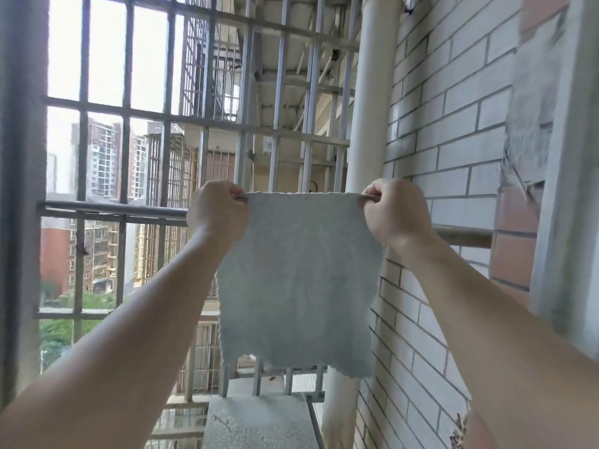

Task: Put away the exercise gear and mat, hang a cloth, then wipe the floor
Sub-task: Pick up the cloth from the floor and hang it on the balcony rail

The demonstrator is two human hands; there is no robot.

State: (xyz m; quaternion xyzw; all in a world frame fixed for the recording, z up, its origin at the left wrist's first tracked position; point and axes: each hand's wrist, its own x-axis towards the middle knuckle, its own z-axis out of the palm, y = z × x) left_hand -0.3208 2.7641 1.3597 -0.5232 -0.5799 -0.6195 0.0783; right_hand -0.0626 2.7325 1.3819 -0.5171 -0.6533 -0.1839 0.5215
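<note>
- Arms stretched forward and up, the left hand (220, 215) and right hand (393, 215) each pinch a top corner of the cloth (298, 280), fingers curled, each grip closed on fabric.
- The grey-blue cloth hangs flat between them, its top edge taut and level from left to right and its ragged lower edge pointing down.
- It hangs in front of a horizontal rail (113, 210); contact cannot be told.
- Behind stand a window grille (207, 124), a white pipe (372, 92) and a tiled wall (453, 124).
</note>
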